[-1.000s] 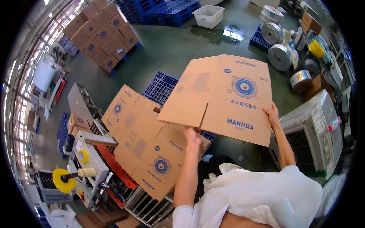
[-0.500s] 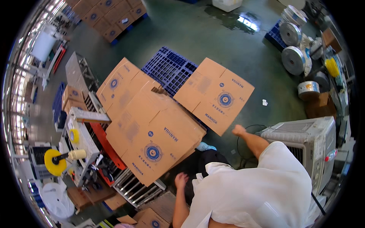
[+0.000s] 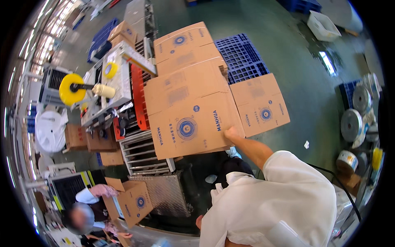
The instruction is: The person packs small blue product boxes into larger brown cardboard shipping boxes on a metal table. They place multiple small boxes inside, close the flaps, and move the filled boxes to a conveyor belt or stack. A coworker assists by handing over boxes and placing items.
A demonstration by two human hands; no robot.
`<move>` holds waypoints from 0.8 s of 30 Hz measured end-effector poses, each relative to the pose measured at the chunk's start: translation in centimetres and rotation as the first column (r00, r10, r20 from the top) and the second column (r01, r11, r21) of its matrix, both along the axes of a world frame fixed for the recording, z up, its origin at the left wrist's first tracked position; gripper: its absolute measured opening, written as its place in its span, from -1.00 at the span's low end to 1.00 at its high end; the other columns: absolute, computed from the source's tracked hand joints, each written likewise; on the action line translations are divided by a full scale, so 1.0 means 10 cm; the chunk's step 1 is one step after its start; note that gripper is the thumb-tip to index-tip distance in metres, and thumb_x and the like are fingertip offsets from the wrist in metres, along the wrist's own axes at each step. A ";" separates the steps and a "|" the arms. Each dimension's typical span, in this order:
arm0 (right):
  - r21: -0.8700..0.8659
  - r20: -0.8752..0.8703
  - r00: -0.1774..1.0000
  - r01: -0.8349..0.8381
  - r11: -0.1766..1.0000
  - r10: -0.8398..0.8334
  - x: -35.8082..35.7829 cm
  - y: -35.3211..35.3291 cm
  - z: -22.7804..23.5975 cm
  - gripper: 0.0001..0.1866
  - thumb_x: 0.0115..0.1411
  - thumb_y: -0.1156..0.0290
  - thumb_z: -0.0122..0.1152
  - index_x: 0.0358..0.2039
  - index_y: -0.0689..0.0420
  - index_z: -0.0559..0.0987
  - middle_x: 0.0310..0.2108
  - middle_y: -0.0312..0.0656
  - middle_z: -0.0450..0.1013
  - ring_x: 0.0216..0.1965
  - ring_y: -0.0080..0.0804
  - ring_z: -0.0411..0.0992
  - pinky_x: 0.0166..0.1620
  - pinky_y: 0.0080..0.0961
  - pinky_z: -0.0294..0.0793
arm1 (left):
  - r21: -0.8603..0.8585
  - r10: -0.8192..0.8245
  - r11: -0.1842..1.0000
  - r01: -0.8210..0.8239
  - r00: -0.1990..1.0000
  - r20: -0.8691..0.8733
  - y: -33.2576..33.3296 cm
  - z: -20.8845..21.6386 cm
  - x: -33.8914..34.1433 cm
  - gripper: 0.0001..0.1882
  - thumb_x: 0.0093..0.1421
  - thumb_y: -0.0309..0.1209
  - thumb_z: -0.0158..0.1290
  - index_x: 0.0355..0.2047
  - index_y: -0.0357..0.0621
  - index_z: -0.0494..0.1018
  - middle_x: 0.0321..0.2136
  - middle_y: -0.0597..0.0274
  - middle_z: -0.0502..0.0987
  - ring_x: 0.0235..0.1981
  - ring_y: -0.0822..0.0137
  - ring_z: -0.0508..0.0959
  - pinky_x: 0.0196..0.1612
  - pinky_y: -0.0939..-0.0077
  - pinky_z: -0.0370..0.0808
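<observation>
right hand (image 3: pixel 231 133) is pressed on the right edge of the top flattened cardboard box (image 3: pixel 193 123), fingers clamped there; the box lies on a stack over the blue pallet (image 3: pixel 242 57). whether the left hand is closed cannot be told, as it is hidden.

A second ago we held a flat cardboard box up in both hands; now that flat box (image 3: pixel 260 103) lies on the floor beside the blue pallet (image 3: pixel 240 59), and our right hand (image 3: pixel 231 132) touches the stack's top box (image 3: pixel 191 125).
</observation>
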State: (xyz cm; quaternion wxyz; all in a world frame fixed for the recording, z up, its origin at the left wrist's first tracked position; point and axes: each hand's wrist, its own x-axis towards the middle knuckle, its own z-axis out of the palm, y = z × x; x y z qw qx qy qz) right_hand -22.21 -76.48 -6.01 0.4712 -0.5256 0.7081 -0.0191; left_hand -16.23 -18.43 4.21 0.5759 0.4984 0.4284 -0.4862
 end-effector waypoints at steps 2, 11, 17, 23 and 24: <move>0.027 0.304 0.944 0.126 0.992 -0.128 -0.05 0.06 0.06 -0.47 0.03 0.29 0.26 -0.04 0.37 0.45 -0.10 0.11 0.48 -0.10 -0.12 0.49 -0.04 -0.31 0.47 | 0.027 -0.041 0.999 0.039 0.996 0.085 -0.05 -0.10 -0.26 -0.90 0.14 -0.55 0.00 -0.32 -0.22 0.47 -0.40 0.12 0.55 -0.41 0.24 0.55 -0.33 0.46 0.51; 0.100 0.881 0.473 -0.111 0.989 -0.036 -0.07 0.30 1.61 -0.60 0.11 0.50 0.23 -0.04 0.33 0.43 -0.16 -0.09 0.50 -0.14 -0.37 0.48 -0.05 -0.43 0.48 | 0.448 -0.594 0.786 0.425 0.319 0.739 -0.95 -0.12 0.59 -0.83 0.20 -0.55 0.01 -0.18 -0.25 0.45 -0.37 0.20 0.54 -0.30 0.35 0.55 -0.17 0.52 0.48; -0.199 0.759 0.583 -0.214 0.956 0.289 -0.40 0.59 2.53 -0.55 0.02 0.52 0.27 -0.04 0.30 0.47 -0.18 -0.16 0.51 -0.14 -0.43 0.45 -0.05 -0.45 0.43 | 0.370 -0.434 0.787 0.493 0.017 0.901 -2.32 0.88 1.58 -0.79 0.19 -0.48 0.05 -0.15 -0.25 0.45 -0.28 0.18 0.53 -0.25 0.37 0.53 -0.11 0.47 0.45; -0.411 0.646 0.588 -0.269 0.871 0.486 -1.07 1.01 3.68 -0.58 -0.13 0.47 0.35 -0.18 0.30 0.57 -0.24 -0.17 0.54 -0.21 -0.43 0.46 -0.14 -0.47 0.45 | 0.374 -0.452 0.822 0.429 0.094 0.887 -2.29 0.79 2.30 -0.30 0.09 -0.30 0.24 0.16 -0.27 0.18 0.07 -0.06 0.34 0.05 0.17 0.39 0.07 0.34 0.35; -0.458 0.662 0.545 -0.250 0.853 0.515 -1.13 1.10 3.77 -0.59 -0.16 0.48 0.35 -0.21 0.29 0.58 -0.26 -0.16 0.54 -0.24 -0.43 0.47 -0.17 -0.47 0.45 | 0.242 -0.411 0.854 0.460 0.313 0.856 -2.27 0.74 2.46 -0.06 0.05 -0.21 0.28 0.28 -0.24 -0.04 0.24 -0.18 0.08 0.22 0.04 0.20 0.17 0.27 0.25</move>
